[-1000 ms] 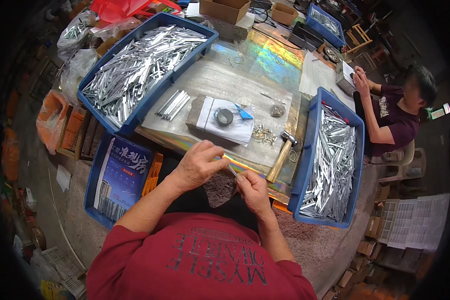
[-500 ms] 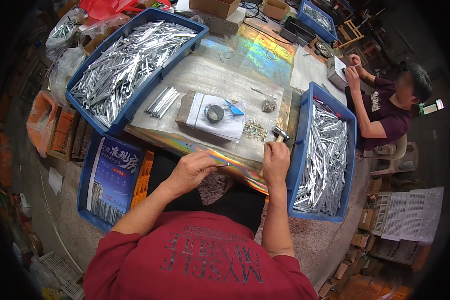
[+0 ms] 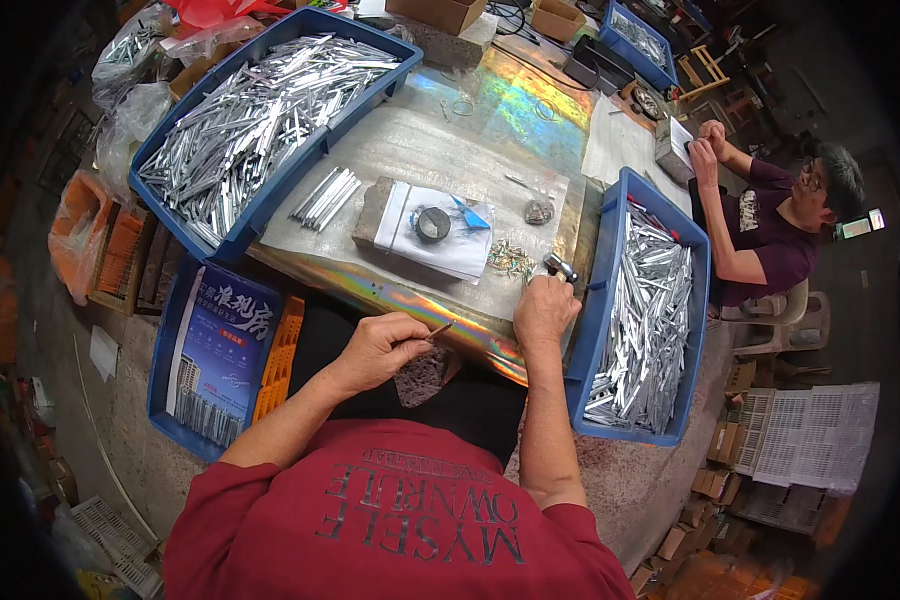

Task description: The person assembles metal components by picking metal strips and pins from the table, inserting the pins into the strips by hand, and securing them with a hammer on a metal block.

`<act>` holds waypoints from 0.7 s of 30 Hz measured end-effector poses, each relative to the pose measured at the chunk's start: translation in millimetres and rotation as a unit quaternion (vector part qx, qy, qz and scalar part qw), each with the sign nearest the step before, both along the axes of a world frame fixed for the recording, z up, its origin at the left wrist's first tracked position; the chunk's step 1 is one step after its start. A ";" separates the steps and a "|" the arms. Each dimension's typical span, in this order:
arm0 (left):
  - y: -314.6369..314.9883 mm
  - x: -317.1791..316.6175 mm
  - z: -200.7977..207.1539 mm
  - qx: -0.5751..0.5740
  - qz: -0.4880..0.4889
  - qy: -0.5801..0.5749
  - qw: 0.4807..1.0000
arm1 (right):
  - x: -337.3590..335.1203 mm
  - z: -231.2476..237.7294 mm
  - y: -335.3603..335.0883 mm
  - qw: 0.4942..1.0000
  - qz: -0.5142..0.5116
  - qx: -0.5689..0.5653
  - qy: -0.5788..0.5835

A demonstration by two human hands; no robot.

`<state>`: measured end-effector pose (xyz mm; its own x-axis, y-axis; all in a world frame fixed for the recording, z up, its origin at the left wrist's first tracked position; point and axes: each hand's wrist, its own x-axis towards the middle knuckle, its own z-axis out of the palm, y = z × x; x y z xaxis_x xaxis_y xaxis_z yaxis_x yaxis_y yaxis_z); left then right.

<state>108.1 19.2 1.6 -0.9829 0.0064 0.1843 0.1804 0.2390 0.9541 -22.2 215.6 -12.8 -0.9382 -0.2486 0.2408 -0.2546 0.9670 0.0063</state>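
Observation:
My left hand (image 3: 382, 348) is closed, thumb and fingers pinching a thin dark metal strip (image 3: 443, 327) whose tip points up and right. At the table's front right, my right hand (image 3: 547, 312) has its fingers curled beside a small pile of brass-coloured parts (image 3: 511, 261). A hammer (image 3: 560, 267) lies just beyond that hand, its handle mostly hidden under it. What the right fingers hold, if anything, is hidden. Left of the pile, a dark round ring (image 3: 432, 225) rests on white papers (image 3: 452, 256) strapped over a stone block (image 3: 372, 212).
Blue bins of silvery metal strips stand left (image 3: 150, 175) and right (image 3: 692, 300). Several strips (image 3: 326, 198) lie in a row on the table. A small round lump of parts (image 3: 538, 211) sits farther back. A co-worker (image 3: 770, 220) sits at the right.
My right hand has shifted slightly forward, its fingers now nearer the brass-coloured pile. The metal strip in my left hand has tilted upward. The co-worker's head has turned.

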 end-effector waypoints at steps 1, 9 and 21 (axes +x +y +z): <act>0.7 0.2 -0.5 0.000 -0.002 0.004 1.000 | -0.1 1.2 -0.2 1.000 0.005 0.007 -0.014; -0.8 3.3 0.5 0.082 -0.011 -0.056 0.995 | 3.5 2.9 6.6 0.977 0.016 -0.211 -0.027; 1.7 3.7 -6.1 0.172 -0.007 -0.108 0.979 | 6.0 8.3 4.5 0.728 0.046 -0.660 -0.178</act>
